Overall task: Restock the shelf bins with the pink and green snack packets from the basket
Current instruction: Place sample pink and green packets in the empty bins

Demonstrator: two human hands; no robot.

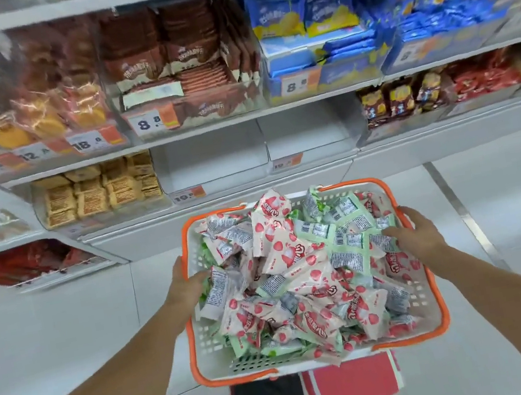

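Head view: the basket (441, 315), white with an orange rim, has its long axis running away toward the shelf bins (211, 162). It is heaped with pink packets (275, 233) and green packets (347, 241). The left hand (187, 285) and right hand (414, 231) each grip a side rim, fingers curled inside.

left hand (187, 285), right hand (413, 232) (both outstretched), fingers (394, 232) curled

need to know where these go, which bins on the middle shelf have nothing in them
The two white bins directly above the basket, both bare inside. The bins to their left and right hold biscuits and packets.
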